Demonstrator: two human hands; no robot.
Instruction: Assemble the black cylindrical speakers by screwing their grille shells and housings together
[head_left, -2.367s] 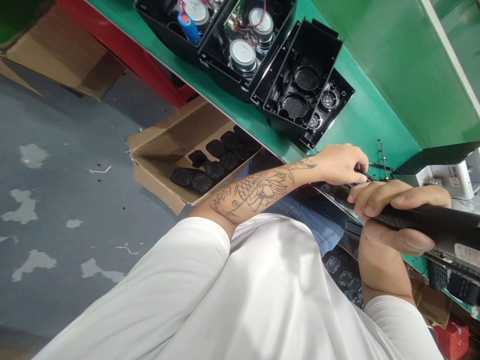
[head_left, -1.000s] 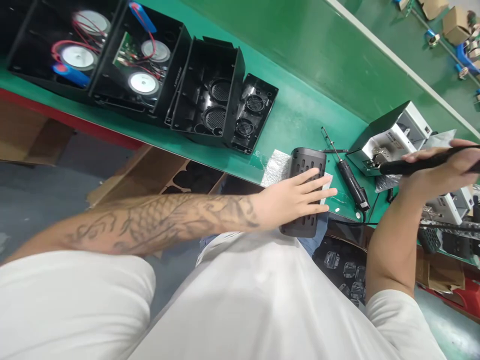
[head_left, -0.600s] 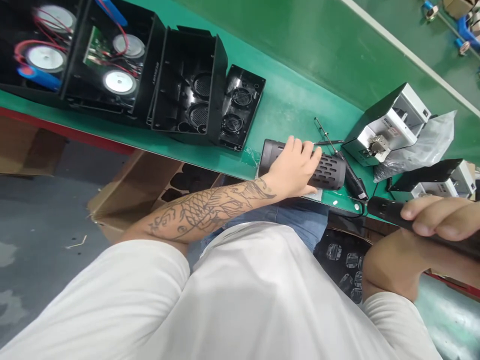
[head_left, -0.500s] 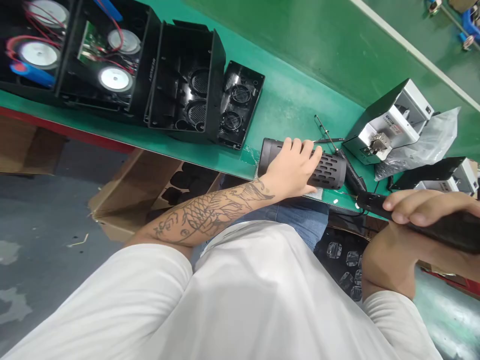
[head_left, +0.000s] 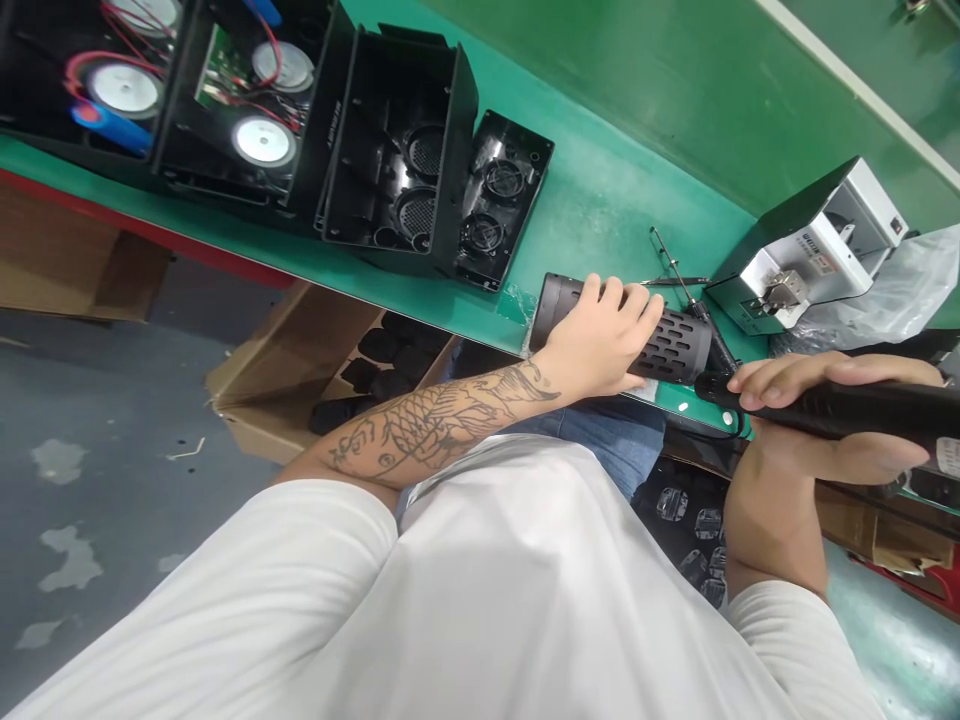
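Perforated black housing [head_left: 667,342] lies on its side at the near edge of the green bench [head_left: 600,200], approx centre frame. Left hand [head_left: 600,335] wraps its middle, fingers curled over the top. Right hand [head_left: 817,420] at 3 o'clock is closed round a black power screwdriver [head_left: 847,408], tip just beside the housing's end. Looks like rigid, light plastic, round so prob. rolls; best held mid-body. At 10 o'clock, open speaker shells [head_left: 247,110] w/ drivers & wiring; cardboard box [head_left: 300,370] below holds black parts.

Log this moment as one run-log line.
left hand: holds perforated black housing | right hand: holds black driver | green bench
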